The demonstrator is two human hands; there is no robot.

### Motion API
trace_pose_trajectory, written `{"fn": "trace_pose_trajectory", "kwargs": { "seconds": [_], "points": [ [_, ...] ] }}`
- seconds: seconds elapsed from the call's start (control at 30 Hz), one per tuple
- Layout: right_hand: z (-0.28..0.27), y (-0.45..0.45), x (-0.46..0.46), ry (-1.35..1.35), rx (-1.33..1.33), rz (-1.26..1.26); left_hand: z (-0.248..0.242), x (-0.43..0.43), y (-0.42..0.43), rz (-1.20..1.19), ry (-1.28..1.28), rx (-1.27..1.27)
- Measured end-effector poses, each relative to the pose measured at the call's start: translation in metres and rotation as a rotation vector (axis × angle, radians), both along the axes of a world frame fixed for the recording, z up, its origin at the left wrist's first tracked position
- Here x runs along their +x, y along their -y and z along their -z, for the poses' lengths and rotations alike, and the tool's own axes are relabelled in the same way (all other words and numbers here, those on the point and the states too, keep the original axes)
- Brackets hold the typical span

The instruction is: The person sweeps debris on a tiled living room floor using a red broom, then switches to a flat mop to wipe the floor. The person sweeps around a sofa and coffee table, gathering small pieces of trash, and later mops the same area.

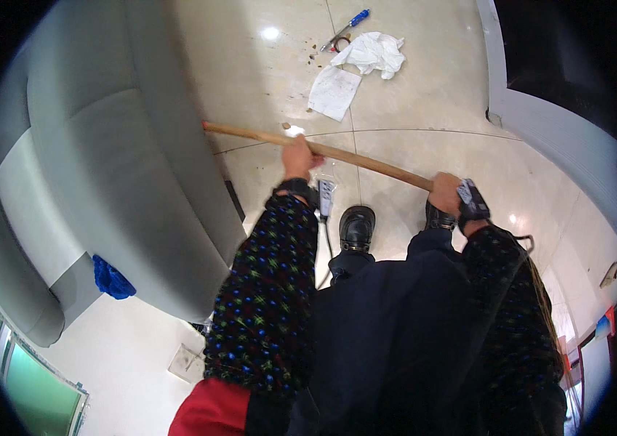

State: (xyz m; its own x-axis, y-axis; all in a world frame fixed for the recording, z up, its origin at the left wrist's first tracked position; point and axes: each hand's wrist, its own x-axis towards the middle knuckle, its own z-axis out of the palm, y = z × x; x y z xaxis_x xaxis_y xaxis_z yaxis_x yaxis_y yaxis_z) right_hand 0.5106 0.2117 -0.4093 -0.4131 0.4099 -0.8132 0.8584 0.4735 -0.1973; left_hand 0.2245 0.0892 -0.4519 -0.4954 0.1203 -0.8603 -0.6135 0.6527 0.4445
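Note:
A long wooden pole (365,162) runs across the view, slanting from the grey sofa (117,152) down towards the right. My left hand (298,157) grips it partway along. My right hand (444,192) is closed around its near end. At the sofa's edge the pole's far end shows a bit of red; anything beyond that point is hidden. Both wrists carry dark straps, and a small device sits on the right one. Below the pole my two black shoes stand on the tiled floor (423,109).
A white power strip (326,196) with a cord lies beside my left wrist. Farther off are crumpled white tissue (376,54), a flat tissue (334,91), a blue-handled tool (345,30) and small debris. A grey-white cabinet (554,125) bounds the right. A blue cloth (112,278) hangs on the sofa.

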Motion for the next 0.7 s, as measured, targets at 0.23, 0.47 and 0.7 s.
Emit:
{"fn": "trace_pose_trajectory", "kwargs": {
  "seconds": [0.23,0.47,0.7],
  "points": [
    [-0.046,-0.052,0.09,0.178,0.008,-0.148,-0.041,0.124,-0.005,-0.233,0.193,-0.026],
    [-0.05,-0.038,0.126,0.17,0.028,-0.184,-0.045,0.141,0.002,-0.207,0.333,-0.012],
    [-0.1,-0.095,0.285,0.209,0.187,-0.202,-0.063,0.319,-0.053,-0.128,0.351,0.098]
  ]
}}
